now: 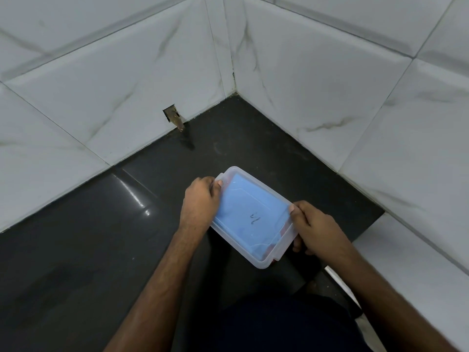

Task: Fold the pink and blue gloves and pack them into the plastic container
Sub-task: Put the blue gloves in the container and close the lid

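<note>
A clear plastic container (264, 261) with its translucent lid on sits tilted between my hands above the dark counter. Through the lid shows a folded blue glove (243, 204), and a sliver of pink glove (271, 247) peeks out at the near right edge. A small dark scribble marks the lid's middle. My left hand (200, 199) grips the container's far-left end, thumb on the lid's rim. My right hand (312, 224) grips the near-right end, thumb on top and fingers curled under.
The black stone counter (101, 250) fills the corner, bounded by white marble-look wall tiles (127, 80) on the left and right. A small brown broken notch (175, 119) sits at the base of the left wall. A white ledge (406, 262) lies to the right.
</note>
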The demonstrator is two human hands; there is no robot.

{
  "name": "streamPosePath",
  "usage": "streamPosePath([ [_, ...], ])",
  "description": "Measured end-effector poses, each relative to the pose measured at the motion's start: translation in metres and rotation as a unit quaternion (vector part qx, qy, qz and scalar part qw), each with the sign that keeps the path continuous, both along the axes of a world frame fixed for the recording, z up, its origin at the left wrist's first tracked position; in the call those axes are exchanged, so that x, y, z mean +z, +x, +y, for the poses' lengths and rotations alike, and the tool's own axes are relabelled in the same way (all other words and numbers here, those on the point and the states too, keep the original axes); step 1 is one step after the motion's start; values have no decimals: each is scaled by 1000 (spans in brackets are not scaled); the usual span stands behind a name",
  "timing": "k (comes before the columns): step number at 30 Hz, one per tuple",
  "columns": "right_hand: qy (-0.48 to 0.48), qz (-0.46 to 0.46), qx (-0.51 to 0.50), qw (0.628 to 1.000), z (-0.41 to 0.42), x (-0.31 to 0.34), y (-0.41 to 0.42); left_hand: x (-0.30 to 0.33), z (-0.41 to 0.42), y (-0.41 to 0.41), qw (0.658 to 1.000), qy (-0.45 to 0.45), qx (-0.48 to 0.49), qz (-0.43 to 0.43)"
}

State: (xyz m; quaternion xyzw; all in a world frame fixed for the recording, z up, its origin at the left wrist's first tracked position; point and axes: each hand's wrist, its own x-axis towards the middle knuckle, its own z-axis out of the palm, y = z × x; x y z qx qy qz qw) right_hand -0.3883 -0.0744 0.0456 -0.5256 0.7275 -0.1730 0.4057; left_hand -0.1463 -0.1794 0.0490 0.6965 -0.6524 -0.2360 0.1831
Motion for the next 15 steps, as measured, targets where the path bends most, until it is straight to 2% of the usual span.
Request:
streamPosePath([
  [2, 14, -72, -30, 997, 1, -3, -3, -3, -3, 4, 999, 18, 4, 30],
  [5, 16, -106, -49, 993, 1, -5, -5, -8, -4, 8, 990, 61, 20, 123],
  [10, 8, -112, -54, 992, -8, -10, -7, -14, -1, 6, 996, 30, 6, 81],
  [15, -28, -92, -99, 990, -38, -15, -2, -20, 16, 7, 994, -40, 75, 76],
])
